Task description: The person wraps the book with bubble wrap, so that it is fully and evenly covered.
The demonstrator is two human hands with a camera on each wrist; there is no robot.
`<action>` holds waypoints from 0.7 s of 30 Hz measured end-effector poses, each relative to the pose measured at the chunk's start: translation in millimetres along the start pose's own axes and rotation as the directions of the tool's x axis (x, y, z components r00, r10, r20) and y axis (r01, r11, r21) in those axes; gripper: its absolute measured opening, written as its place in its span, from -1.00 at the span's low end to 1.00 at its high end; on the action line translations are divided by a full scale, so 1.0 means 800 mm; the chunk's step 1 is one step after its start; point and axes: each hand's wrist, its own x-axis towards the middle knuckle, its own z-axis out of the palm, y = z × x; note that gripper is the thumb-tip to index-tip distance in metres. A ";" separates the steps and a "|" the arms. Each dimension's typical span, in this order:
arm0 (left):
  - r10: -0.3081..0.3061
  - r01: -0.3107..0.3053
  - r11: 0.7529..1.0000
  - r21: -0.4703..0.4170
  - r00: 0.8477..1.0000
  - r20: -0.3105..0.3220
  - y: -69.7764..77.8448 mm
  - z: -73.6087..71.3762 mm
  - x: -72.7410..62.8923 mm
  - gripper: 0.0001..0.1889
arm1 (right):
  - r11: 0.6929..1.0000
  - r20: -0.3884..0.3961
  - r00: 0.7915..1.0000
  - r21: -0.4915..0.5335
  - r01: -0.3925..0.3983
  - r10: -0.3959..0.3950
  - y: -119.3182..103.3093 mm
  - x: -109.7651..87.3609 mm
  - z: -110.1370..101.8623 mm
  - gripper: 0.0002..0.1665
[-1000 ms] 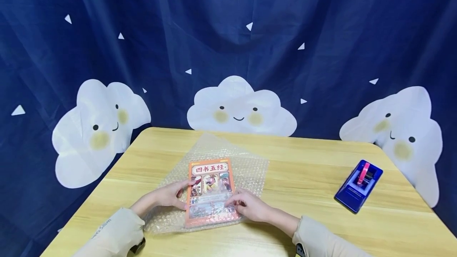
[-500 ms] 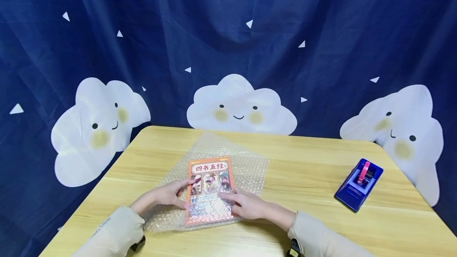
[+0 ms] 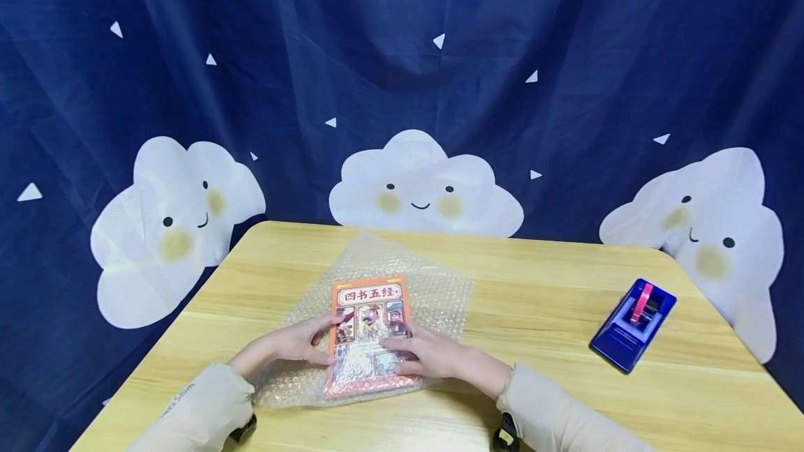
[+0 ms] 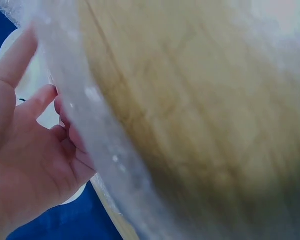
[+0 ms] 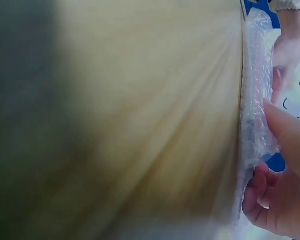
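Note:
An orange picture-covered book (image 3: 369,294) lies on a sheet of bubble wrap (image 3: 436,288) in the head view. A flap of the clear wrap covers the book's lower part, where it shines. My left hand (image 3: 295,342) holds the book at its left edge, with a fingertip on the cover and the thumb lower down. At the right edge, my right hand (image 3: 436,353) grips the wrap against the book, fingers reaching over the cover. In the right wrist view the thumb (image 5: 285,130) rests on the wrap and the other fingers curl at its edge. The book's underside is hidden.
A blue tape dispenser (image 3: 634,326) with a pink-red roll stands on the right of the wooden table (image 3: 534,284). Behind the table's far edge hangs a dark blue curtain (image 3: 389,54) with white clouds. The wrap's far corner points toward that edge.
My right hand has shifted slightly left and up over the book, its fingers now spread on the wrapped cover instead of bunched at the lower right. The left hand stays in place.

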 end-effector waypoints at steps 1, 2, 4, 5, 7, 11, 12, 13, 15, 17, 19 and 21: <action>0.001 -0.001 1.000 0.013 1.000 -0.002 0.001 0.000 0.000 -0.18 | 1.000 0.006 1.000 -0.002 -0.002 0.002 0.000 0.001 -0.001 -0.37; -0.004 0.004 1.000 0.023 1.000 -0.004 0.003 0.000 0.000 -0.18 | 1.000 0.013 1.000 -0.006 -0.003 0.003 0.001 0.001 -0.003 -0.37; -0.011 0.011 0.999 0.040 1.000 -0.008 0.006 0.000 0.000 -0.19 | 1.000 0.032 0.999 -0.005 -0.009 0.009 0.001 0.003 -0.005 -0.36; -0.018 0.018 0.998 0.054 1.000 -0.011 0.008 0.000 -0.001 -0.18 | 1.000 0.039 0.999 -0.011 -0.008 0.008 0.001 0.004 -0.006 -0.35; -0.043 0.044 0.996 0.076 0.999 -0.011 0.012 0.001 -0.001 -0.16 | 1.000 0.057 0.998 -0.015 -0.016 0.017 0.002 0.006 -0.008 -0.31; -0.087 0.087 0.990 0.111 0.996 0.002 0.017 0.004 -0.003 -0.07 | 0.999 0.071 0.997 -0.018 -0.030 0.031 0.002 0.009 -0.010 -0.25; -0.090 0.088 0.989 0.119 0.996 0.005 0.017 0.005 -0.002 -0.05 | 0.999 0.073 0.997 -0.014 -0.036 0.037 0.002 0.009 -0.010 -0.24; -0.090 0.089 0.988 0.129 0.996 0.003 0.018 0.006 -0.002 -0.03 | 0.999 0.074 0.996 -0.009 -0.039 0.040 0.002 0.010 -0.011 -0.23; -0.086 0.086 0.987 0.138 0.996 -0.002 0.018 0.008 -0.002 -0.01 | 0.999 0.078 0.996 0.003 -0.045 0.045 0.003 0.010 -0.011 -0.23; -0.080 0.082 0.985 0.150 0.997 -0.016 0.018 0.009 -0.001 -0.01 | 0.998 0.082 0.995 0.016 -0.054 0.052 0.004 0.011 -0.011 -0.22; -0.074 0.078 0.983 0.164 0.997 -0.031 0.018 0.010 -0.001 -0.01 | 0.997 0.085 0.995 0.034 -0.062 0.059 0.005 0.013 -0.011 -0.22; -0.075 0.080 0.983 0.163 0.996 -0.038 0.019 0.010 -0.001 -0.01 | 0.997 0.088 0.994 0.039 -0.070 0.067 0.005 0.014 -0.012 -0.20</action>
